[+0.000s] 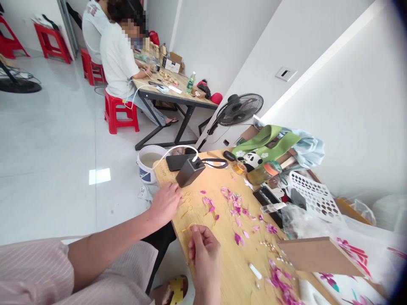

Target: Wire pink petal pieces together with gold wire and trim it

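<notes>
The left hand [165,202] lies palm down near the table [232,271] edge, fingers loosely spread and partly curled, its fingertips on or just over small gold wire loops [186,205]; whether it pinches one I cannot tell. The right hand [203,248] is closed in a pinch, thumb and forefinger nipping the end of a thin gold wire [187,228] that curves away to the left over the wood. The table is pale, smooth-grained wood. Pink petals [233,203] lie scattered over it, thin and crumpled, too many to count, with a denser heap [282,284] at the near right. One short white stick [255,271] lies near that heap. A dark grey block-shaped charger [190,170] with a white cable sits just beyond the left hand. A plain brown board [318,256] rests flat on the right, beside one white perforated basket [314,197]. Behind, two people in white shirts sit at another table [178,91] on red plastic stools [121,112].
</notes>
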Action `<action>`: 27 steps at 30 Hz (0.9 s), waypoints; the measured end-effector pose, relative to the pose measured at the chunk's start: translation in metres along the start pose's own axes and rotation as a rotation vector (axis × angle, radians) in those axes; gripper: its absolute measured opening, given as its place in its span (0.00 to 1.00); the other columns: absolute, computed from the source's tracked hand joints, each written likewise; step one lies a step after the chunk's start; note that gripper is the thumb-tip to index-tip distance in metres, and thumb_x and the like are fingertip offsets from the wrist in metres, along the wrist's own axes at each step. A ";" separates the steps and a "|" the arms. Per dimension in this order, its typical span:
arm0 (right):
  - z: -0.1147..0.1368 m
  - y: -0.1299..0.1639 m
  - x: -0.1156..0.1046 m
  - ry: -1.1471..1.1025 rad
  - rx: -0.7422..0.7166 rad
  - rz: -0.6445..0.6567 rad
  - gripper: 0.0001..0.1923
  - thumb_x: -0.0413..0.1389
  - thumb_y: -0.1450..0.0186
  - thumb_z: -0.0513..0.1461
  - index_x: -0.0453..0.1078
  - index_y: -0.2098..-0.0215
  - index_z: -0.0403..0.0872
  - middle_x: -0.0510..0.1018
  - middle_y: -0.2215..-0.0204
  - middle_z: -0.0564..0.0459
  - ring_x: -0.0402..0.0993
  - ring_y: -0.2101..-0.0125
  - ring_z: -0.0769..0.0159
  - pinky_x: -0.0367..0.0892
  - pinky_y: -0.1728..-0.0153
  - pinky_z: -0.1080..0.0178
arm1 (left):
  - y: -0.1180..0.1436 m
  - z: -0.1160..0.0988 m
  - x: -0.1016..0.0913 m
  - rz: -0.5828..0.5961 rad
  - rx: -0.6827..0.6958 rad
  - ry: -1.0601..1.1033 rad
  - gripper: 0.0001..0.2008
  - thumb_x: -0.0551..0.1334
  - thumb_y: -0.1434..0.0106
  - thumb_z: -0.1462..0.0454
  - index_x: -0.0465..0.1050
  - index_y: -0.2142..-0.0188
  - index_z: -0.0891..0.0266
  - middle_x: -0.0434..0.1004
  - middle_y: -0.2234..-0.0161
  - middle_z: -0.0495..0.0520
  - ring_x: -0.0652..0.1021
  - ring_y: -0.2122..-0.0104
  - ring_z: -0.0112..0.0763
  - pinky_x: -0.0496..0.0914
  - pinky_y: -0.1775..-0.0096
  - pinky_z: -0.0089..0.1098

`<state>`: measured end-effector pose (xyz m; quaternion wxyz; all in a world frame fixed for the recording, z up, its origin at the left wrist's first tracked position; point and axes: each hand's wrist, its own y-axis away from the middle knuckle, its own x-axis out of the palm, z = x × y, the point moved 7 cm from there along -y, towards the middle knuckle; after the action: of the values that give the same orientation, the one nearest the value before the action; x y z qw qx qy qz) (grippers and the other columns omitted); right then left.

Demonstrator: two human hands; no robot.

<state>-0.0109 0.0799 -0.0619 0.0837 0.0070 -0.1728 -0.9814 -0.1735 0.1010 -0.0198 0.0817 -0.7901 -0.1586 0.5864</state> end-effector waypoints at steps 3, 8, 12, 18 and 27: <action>-0.003 0.004 -0.002 -0.024 0.013 0.002 0.24 0.63 0.49 0.56 0.65 0.76 0.45 0.62 0.87 0.63 0.51 0.89 0.80 0.45 0.89 0.74 | -0.002 -0.003 0.002 -0.004 0.013 -0.027 0.07 0.56 0.34 0.69 0.71 0.68 0.65 0.71 0.66 0.57 0.71 0.62 0.40 0.68 0.61 0.37; -0.005 0.011 -0.004 -0.025 0.014 0.017 0.24 0.62 0.47 0.56 0.65 0.75 0.45 0.63 0.87 0.64 0.51 0.89 0.81 0.44 0.89 0.75 | -0.005 -0.003 0.008 -0.014 0.028 -0.075 0.10 0.53 0.35 0.73 0.72 0.70 0.68 0.70 0.69 0.59 0.71 0.64 0.43 0.67 0.61 0.41; -0.004 0.015 -0.007 -0.041 -0.007 0.004 0.24 0.62 0.48 0.57 0.65 0.74 0.45 0.62 0.87 0.64 0.51 0.89 0.81 0.44 0.89 0.75 | -0.007 -0.001 0.010 -0.032 0.038 -0.065 0.11 0.52 0.34 0.72 0.71 0.69 0.69 0.70 0.69 0.60 0.70 0.64 0.43 0.67 0.60 0.41; -0.007 0.018 -0.012 -0.061 0.006 -0.011 0.26 0.63 0.49 0.58 0.66 0.74 0.45 0.63 0.87 0.64 0.51 0.89 0.81 0.45 0.89 0.75 | -0.005 0.001 0.006 -0.045 0.046 0.017 0.07 0.55 0.34 0.69 0.69 0.69 0.66 0.69 0.67 0.57 0.70 0.64 0.40 0.67 0.60 0.39; -0.011 0.021 -0.013 -0.079 -0.004 0.008 0.25 0.63 0.48 0.57 0.66 0.73 0.45 0.63 0.87 0.64 0.51 0.89 0.81 0.44 0.89 0.75 | -0.008 0.006 0.009 -0.070 -0.013 0.197 0.09 0.53 0.36 0.71 0.65 0.72 0.64 0.67 0.68 0.57 0.70 0.62 0.42 0.66 0.57 0.43</action>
<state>0.0057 0.0591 -0.0649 0.0809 -0.0327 -0.1739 -0.9809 -0.1786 0.1107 -0.0272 0.1120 -0.8384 -0.1813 0.5017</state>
